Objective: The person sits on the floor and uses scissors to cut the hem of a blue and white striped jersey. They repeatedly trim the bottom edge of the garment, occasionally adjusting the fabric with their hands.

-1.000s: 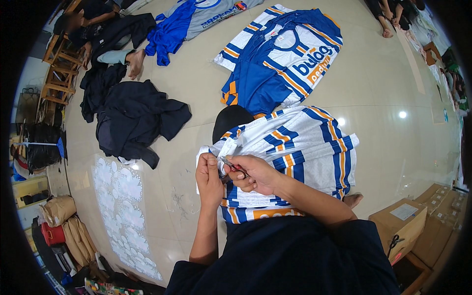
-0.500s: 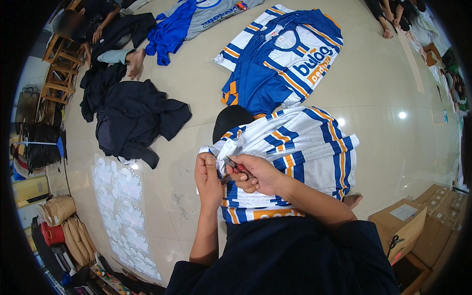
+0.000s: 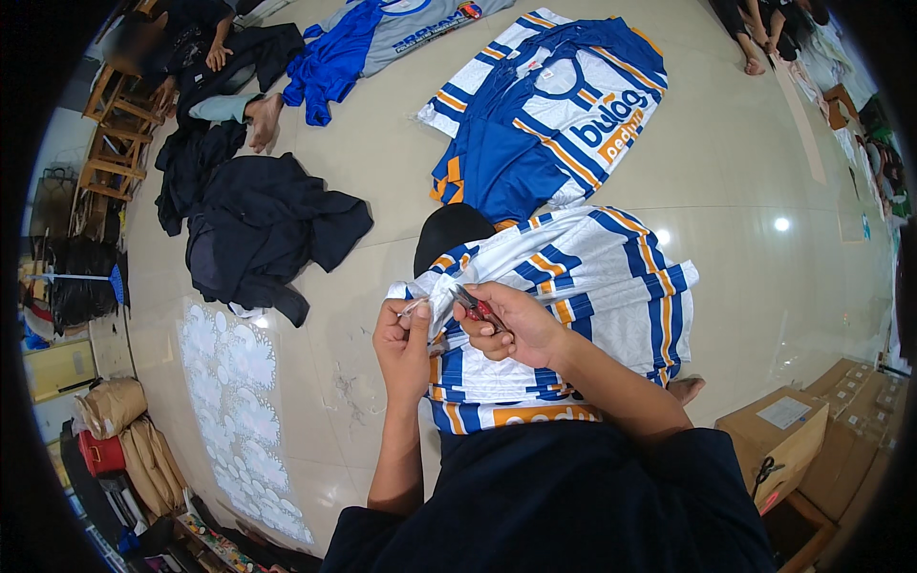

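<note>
The striped shirt [image 3: 611,315] lies bunched in front of the person's dark top [image 3: 554,501], its white edge pinched between the fingers of the left hand [image 3: 403,351]. The fingers of the right hand [image 3: 527,327] wrap around the red-handled snips [image 3: 484,313]; the blades are near the cloth, contact cannot be confirmed.

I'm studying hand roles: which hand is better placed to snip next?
Probably the right: the right hand holds red-handled metal snips close beside the bunched white, blue and orange striped fabric garment, whose edge the left hand appears to pinch.
</note>
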{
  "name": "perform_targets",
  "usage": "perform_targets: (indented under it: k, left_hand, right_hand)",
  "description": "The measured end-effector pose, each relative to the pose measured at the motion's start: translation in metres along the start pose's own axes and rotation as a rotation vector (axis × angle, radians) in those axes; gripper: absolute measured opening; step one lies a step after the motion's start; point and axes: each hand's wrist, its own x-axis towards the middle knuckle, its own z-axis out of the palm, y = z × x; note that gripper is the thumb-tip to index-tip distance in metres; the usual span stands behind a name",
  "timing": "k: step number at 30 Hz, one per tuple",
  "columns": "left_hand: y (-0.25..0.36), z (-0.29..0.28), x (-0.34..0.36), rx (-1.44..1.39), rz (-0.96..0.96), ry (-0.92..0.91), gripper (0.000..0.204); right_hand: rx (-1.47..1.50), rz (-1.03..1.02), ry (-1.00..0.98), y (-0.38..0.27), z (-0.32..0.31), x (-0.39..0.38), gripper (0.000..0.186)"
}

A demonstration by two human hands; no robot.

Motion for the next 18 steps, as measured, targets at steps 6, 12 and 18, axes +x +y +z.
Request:
perform_targets:
  k: [6, 12, 18]
  left_hand:
    - [0.001, 0.004, 0.003, 0.078, 0.007, 0.046, 0.016]
    - [-0.007, 0.000, 0.006, 0.138, 0.031, 0.069, 0.018]
    - [-0.007, 0.002, 0.006, 0.174, 0.107, 0.037, 0.016]
  right_hand:
    - [-0.051, 0.060, 0.039, 0.001, 0.003, 0.000, 0.042]
    - [-0.059, 0.106, 0.028, 0.004, 0.003, 0.000, 0.043]
    - [0.023, 0.139, -0.040, 0.010, 0.001, 0.006, 0.043]
